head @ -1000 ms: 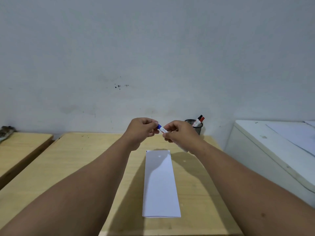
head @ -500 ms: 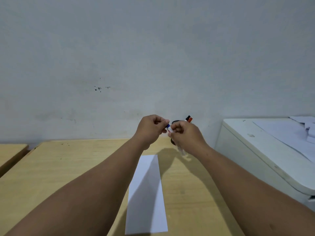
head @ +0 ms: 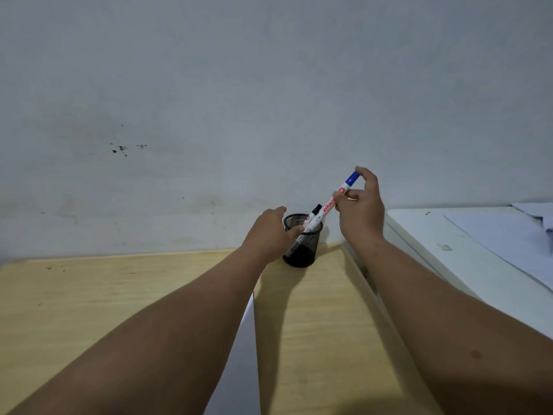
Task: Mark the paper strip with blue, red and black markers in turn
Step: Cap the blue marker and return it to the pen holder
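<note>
My right hand [head: 360, 211] pinches the capped blue marker [head: 335, 197] near its top. The marker is tilted, with its lower end inside the black mesh pen holder [head: 302, 250]. A black-capped marker [head: 314, 211] stands in the same holder. I see no red marker. My left hand [head: 267, 232] is at the holder's left rim, with the thumb above the rim and a finger curled over it. Whether that hand grips anything is unclear. The white paper strip [head: 242, 369] lies on the wooden table [head: 89, 295], mostly hidden under my left forearm.
A white cabinet-like surface [head: 449, 250] stands right of the table, close to the pen holder, with loose sheets of paper [head: 508, 229] on top. A grey wall rises directly behind the table.
Both hands were together in the air at the blue marker's cap end. Now they are apart. The right hand has moved the marker into the pen holder, and the left hand has reached the holder's rim. The view has shifted.
</note>
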